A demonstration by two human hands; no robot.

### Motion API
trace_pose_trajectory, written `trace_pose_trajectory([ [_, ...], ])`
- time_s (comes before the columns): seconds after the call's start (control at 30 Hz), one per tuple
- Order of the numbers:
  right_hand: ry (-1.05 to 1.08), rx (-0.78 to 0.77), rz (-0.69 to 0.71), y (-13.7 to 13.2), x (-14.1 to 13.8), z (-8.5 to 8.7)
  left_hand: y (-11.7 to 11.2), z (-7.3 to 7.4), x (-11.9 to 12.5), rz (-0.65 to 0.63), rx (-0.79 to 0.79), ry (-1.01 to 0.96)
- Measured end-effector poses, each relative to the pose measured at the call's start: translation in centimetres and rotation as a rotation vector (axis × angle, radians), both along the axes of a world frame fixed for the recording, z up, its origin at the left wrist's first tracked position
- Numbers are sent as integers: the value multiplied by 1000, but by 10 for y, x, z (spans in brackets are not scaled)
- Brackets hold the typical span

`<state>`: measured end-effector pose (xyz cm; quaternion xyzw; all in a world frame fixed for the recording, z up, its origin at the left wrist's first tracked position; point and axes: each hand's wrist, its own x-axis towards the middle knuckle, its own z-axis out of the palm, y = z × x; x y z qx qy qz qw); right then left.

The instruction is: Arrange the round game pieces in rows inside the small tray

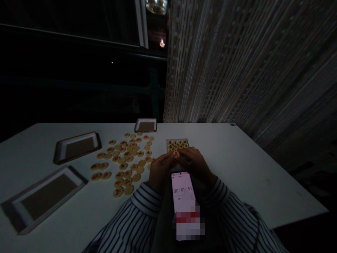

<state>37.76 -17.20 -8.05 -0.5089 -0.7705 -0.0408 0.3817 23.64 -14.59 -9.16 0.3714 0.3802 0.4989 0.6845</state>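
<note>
A round wooden Chinese chess piece (176, 154) with a red character is pinched at the fingertips of my left hand (159, 171). My right hand (197, 163) is closed too, its fingertips meeting the same piece from the other side. Just beyond my fingers lies a small box (177, 140) with rows of pieces showing black characters; my hands hide its near part. To the left, many more loose chess pieces (134, 148) are spread over the white table (252, 168), some with red or black characters up and others blank side up.
Below my hands a phone (184, 196) shows a running timer. Three shallow trays or lids rest on the table: a large one (79, 175) at the near left, another (98, 140) behind it, and a small one (145, 120) at the back. A string curtain (210, 63) hangs at right.
</note>
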Motion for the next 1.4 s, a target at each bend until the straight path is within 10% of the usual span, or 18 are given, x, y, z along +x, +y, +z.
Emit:
trace_pose_trajectory([
  [0.7, -87, 17, 23, 4, 25, 0, -6, 7, -4, 50, 228, 346],
  [1.4, -16, -143, -149, 11, 52, -16, 8, -27, -9, 62, 651, 1047],
])
